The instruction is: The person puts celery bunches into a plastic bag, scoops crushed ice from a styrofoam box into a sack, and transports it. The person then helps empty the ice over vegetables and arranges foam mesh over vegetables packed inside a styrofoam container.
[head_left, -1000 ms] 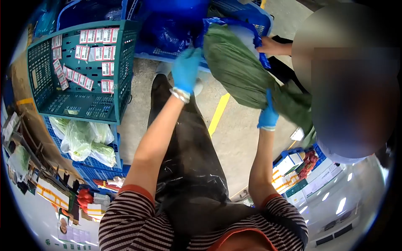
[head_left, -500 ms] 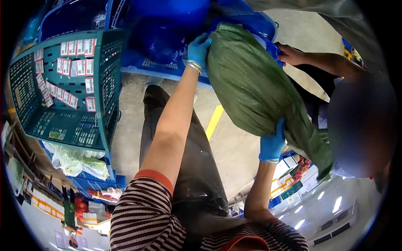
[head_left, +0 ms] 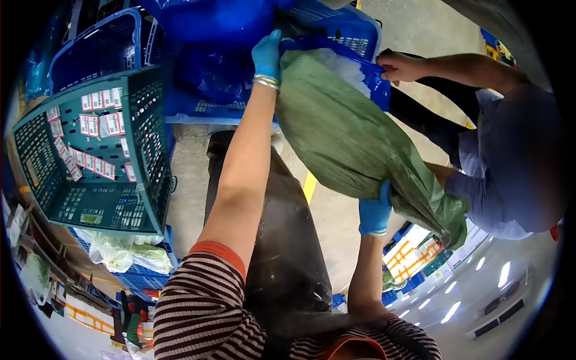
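Observation:
A full green woven sack (head_left: 342, 126) lies slanted between my gloved hands, its upper end at the blue plastic bag (head_left: 378, 90) in a blue crate (head_left: 366, 30). My left hand (head_left: 267, 55) grips the sack's upper left edge. Lower down, my right hand (head_left: 375, 213) clasps its underside, with some fingers hidden by the cloth. Whitish lumpy material (head_left: 345, 71) shows beside the sack's upper end; I cannot tell what it is. A co-worker's bare hand (head_left: 399, 67) holds the blue bag's edge from the right.
At the left stands a green crate (head_left: 150, 132) with several barcode labels (head_left: 99, 123) inside. Below it, bagged vegetables (head_left: 114, 249) sit in a blue crate (head_left: 141, 281). The co-worker (head_left: 510, 162) stands close on the right. A yellow line (head_left: 309, 186) marks the floor.
The sack and both my hands have shifted slightly left in view. Whitish material now shows by the sack's upper end. The co-worker's arm now reaches behind the sack's lower part.

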The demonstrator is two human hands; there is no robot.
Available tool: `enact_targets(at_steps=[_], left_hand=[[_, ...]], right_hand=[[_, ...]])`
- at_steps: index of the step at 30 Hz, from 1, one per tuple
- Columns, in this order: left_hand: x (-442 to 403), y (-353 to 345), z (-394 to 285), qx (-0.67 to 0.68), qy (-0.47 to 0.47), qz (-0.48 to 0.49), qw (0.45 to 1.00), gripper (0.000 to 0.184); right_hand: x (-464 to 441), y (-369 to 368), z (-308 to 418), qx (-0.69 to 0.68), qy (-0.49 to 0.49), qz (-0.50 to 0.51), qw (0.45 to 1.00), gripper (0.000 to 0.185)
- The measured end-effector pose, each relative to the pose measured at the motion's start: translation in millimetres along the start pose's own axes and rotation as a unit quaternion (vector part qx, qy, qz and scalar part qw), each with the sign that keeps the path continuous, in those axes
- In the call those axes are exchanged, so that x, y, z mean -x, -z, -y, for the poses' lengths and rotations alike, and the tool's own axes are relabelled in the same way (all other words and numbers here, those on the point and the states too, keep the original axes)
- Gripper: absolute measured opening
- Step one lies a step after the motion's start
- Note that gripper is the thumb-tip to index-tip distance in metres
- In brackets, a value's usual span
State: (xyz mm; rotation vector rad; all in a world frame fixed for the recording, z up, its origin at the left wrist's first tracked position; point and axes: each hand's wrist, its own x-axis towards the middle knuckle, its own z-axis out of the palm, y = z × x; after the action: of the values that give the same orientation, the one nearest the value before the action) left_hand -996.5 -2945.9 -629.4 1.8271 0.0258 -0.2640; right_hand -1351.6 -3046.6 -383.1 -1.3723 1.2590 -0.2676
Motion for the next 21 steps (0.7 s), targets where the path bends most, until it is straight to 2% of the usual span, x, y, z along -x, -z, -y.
enact_targets(at_steps=[1,2,3,4,6,7,8,9,10,12,13,14,16,17,20,21], left_hand=[[3.8,10.5,-0.2,-0.194,-0.091,-0.009,0.977,0.017],[12.0,12.9,-6.6,0.039,0.05,0.031,0.997,0.017],[20.6,18.2,-20.6,0.262,0.197,0.004,0.945,0.019],[39.8,35.2,-58.3,0.4,0.337,0.025,0.852,0.021],[79.9,55.3,-101.8,0.448,0.341,-0.008,0.826,0.024],[96.9,70.0,-125.4,0.463,0.364,-0.026,0.808,0.024],[109.0,79.2,-144.9,0.48,0.387,-0.042,0.786,0.023],[115.6,79.8,-144.8,0.459,0.37,-0.035,0.807,0.021],[113.8,81.5,-140.7,0.457,0.37,-0.013,0.809,0.02],[91.0,77.9,-120.3,0.423,0.377,0.015,0.824,0.02],[81.4,73.0,-93.5,0.435,0.353,0.057,0.826,0.022],[73.6,62.3,-61.2,0.401,0.346,0.047,0.847,0.024],[68.3,60.1,-57.4,0.51,0.437,0.026,0.741,0.024],[66.2,62.5,-75.0,0.471,0.425,-0.013,0.772,0.022],[85.9,76.9,-115.3,0.423,0.365,-0.02,0.829,0.022],[91.0,88.7,-128.5,0.46,0.412,-0.016,0.787,0.023]], right_hand=[[7.2,-1.0,10.4,0.003,0.017,-0.006,1.0,0.043],[14.4,-2.0,20.6,0.007,0.035,-0.013,0.999,0.042],[18.4,2.7,35.1,0.093,0.091,-0.015,0.991,0.041],[31.4,0.7,66.1,-0.016,0.077,-0.007,0.997,0.041],[57.9,-3.2,128.6,-0.238,0.046,-0.001,0.97,0.043],[65.1,-2.4,150.2,-0.253,0.056,-0.006,0.966,0.042],[71.5,3.1,164.3,-0.214,0.075,-0.012,0.974,0.041],[74.2,8.8,171.0,-0.129,0.106,-0.017,0.986,0.04],[72.7,12.1,170.5,0.011,0.14,-0.01,0.99,0.039],[60.1,-1.6,157.3,0.286,0.206,0.013,0.936,0.037],[44.5,-17.5,148.0,0.377,0.23,0.043,0.896,0.037],[26.1,-34.8,137.6,0.443,0.249,0.075,0.858,0.036],[5.8,-62.6,128.3,0.511,0.264,0.125,0.808,0.034],[15.9,-60.8,136.3,0.52,0.273,0.144,0.796,0.033],[91.4,-32.6,195.3,0.533,0.291,0.183,0.773,0.03],[112.8,-21.7,213.8,0.533,0.292,0.189,0.771,0.029]])
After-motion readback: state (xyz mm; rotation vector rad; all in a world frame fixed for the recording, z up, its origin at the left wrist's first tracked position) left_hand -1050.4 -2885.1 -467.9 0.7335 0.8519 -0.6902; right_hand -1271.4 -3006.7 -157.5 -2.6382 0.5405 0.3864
